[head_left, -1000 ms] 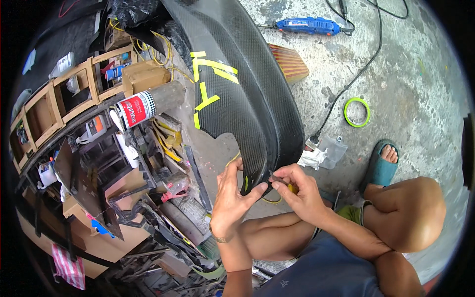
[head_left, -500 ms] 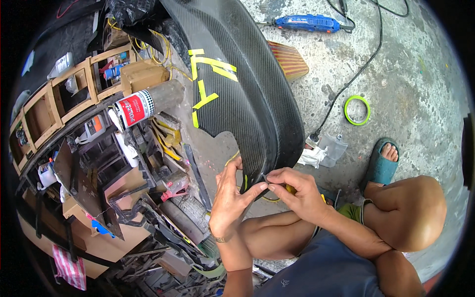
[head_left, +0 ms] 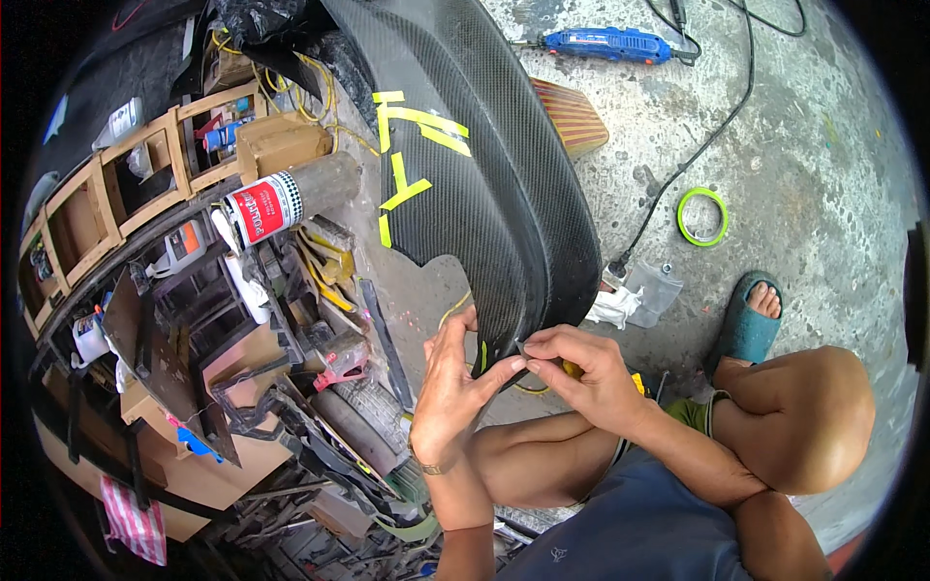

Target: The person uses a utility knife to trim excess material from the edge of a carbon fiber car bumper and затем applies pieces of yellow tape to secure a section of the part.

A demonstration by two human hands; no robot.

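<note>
A long, curved black carbon-fibre panel (head_left: 484,184) runs from the top of the view down to my hands, with strips of yellow tape (head_left: 405,194) on its left part. My left hand (head_left: 450,382) is closed around the panel's near end, thumb on the right side and fingers on the left. Touching that same end, my right hand (head_left: 586,373) pinches a small, thin, dark piece between thumb and forefinger, too small to name. The two thumbs nearly meet at the panel's edge. Something yellow shows behind my right fingers, mostly hidden.
On the concrete floor at right lie a blue rotary tool (head_left: 608,45) with a black cord, a green tape roll (head_left: 723,221) and a clear plastic bag (head_left: 657,295). A striped block (head_left: 572,114) stands beside the panel. Left are a red-and-white can (head_left: 266,208), a wooden rack (head_left: 102,203) and piled scraps.
The panel and the floor things appear slightly further right in the view. Both hands keep almost the same place and grip.
</note>
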